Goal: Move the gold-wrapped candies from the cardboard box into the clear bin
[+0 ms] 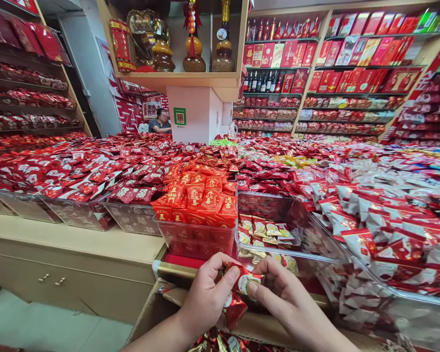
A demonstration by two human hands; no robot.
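At the lower middle, my left hand (209,293) pinches the left end of a small red and white candy packet (244,282) between thumb and fingers. My right hand (278,288) grips the same packet at its right end, thumb on its front. Another red packet (233,309) hangs just below, beside my left palm; what holds it is hard to make out. Both hands are above an open cardboard box (264,330) with shiny red and gold packets (220,342) inside.
Ahead stands a clear bin (190,239) of red packets, with a part-filled clear bin (289,252) to its right. A larger bin (418,298) of red-white packets is at right. A wooden cabinet (69,274) runs left. A person (160,122) is far back.
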